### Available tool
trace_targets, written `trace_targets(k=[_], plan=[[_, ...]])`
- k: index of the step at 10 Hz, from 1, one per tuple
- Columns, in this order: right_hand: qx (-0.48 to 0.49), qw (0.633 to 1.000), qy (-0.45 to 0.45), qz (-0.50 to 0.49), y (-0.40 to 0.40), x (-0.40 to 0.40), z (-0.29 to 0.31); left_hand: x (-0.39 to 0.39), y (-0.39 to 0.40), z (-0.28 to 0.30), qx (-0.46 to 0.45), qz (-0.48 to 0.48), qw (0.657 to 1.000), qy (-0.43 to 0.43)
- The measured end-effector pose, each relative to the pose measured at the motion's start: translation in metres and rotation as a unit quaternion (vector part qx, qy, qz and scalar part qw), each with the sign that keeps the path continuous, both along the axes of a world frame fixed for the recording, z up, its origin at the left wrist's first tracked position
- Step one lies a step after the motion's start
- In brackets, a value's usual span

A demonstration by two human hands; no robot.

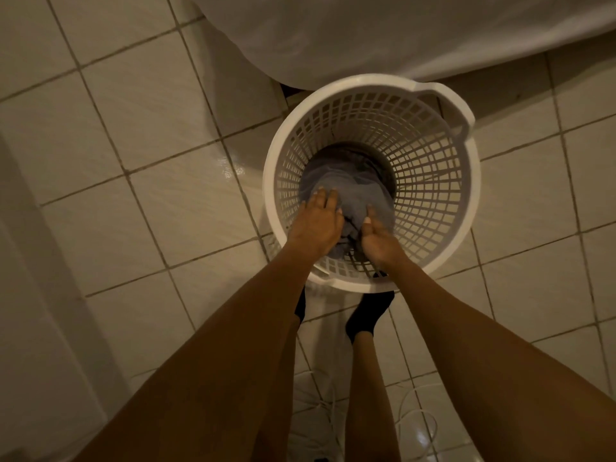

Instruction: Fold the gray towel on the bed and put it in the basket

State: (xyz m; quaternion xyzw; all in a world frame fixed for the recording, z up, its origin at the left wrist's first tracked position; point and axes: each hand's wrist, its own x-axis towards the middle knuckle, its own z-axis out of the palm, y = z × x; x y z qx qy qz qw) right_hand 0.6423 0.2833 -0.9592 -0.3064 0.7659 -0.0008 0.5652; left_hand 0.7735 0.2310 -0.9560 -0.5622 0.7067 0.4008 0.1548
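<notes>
The gray towel [358,191], folded into a bundle, sits inside the round white lattice basket [430,181] standing on the tiled floor. Both my hands reach down into the basket. My left hand [316,221] lies flat on the towel's left side with fingers spread. My right hand [378,238] grips the towel's near right edge, thumb on top. The towel's lower part is hidden behind my hands and the basket wall.
The bed with a white sheet [383,31] overhangs just beyond the basket. Pale floor tiles [150,201] surround it. My feet in black socks [368,313] stand right before the basket. A white cable [416,415] loops on the floor near my legs.
</notes>
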Motion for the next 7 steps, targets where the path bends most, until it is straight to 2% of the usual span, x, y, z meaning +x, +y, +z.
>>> trace_targets(k=[1,2,3,5,6,7], plan=[[-0.029,0.999,0.006,0.017,0.004,0.011,-0.003,0.002,-0.004,-0.002,-0.023,-0.031,0.999,0.011],[-0.042,0.999,0.01,0.026,0.008,0.012,-0.005,0.002,-0.005,-0.005,-0.018,-0.107,0.994,0.016],[-0.046,0.998,0.011,0.041,0.008,0.007,-0.006,0.003,-0.007,-0.004,-0.002,-0.132,0.991,0.001],[-0.024,0.996,0.01,0.087,0.005,-0.002,-0.002,-0.003,-0.018,0.013,0.009,-0.163,0.986,-0.028],[-0.012,0.99,0.046,0.129,0.005,-0.01,0.012,-0.002,-0.023,0.031,0.016,-0.155,0.986,-0.054],[0.0,0.979,0.119,0.163,0.0,-0.021,0.042,-0.003,-0.029,0.058,0.019,-0.112,0.991,-0.069]])
